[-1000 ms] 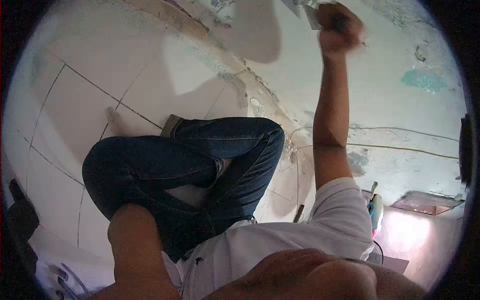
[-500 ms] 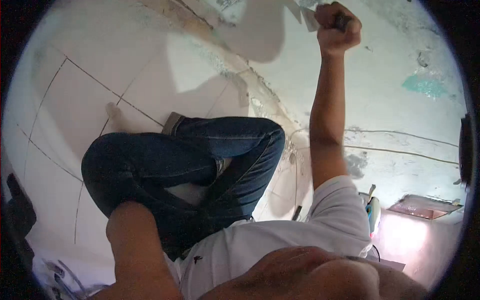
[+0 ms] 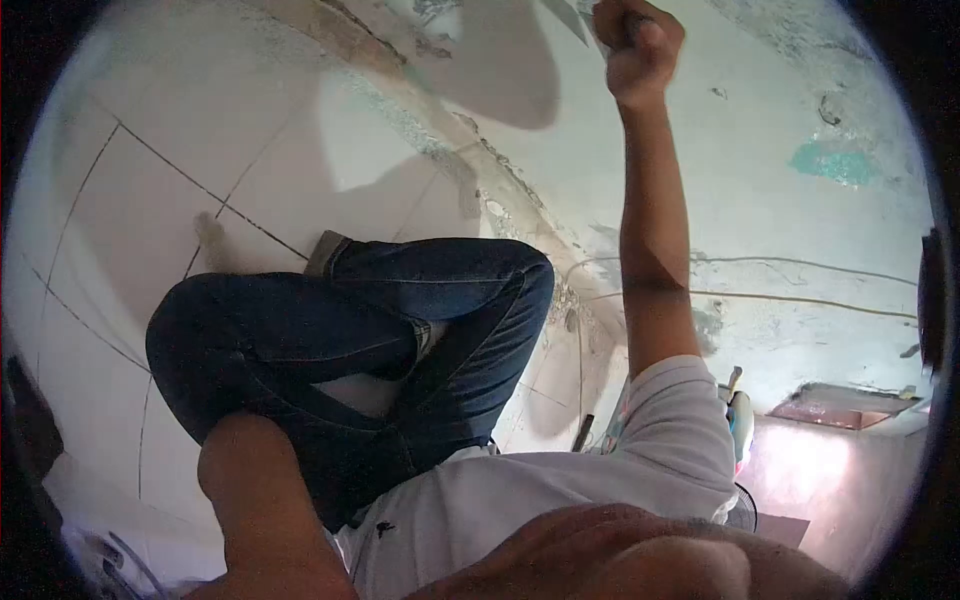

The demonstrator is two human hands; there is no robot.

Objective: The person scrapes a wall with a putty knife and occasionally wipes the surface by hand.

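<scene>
Up at the top of the view, the person's right hand (image 3: 640, 48) is clenched in a fist around a scraper (image 3: 600, 20). Only a sliver of its blade shows just left of the knuckles, against the rough pale wall (image 3: 760, 90). A teal patch (image 3: 835, 163) of paint lies to the right of the hand, slightly lower. Well below the hand and to its left are bent knees in blue jeans (image 3: 400, 310) over a tiled floor (image 3: 180, 190). The left hand is out of view.
</scene>
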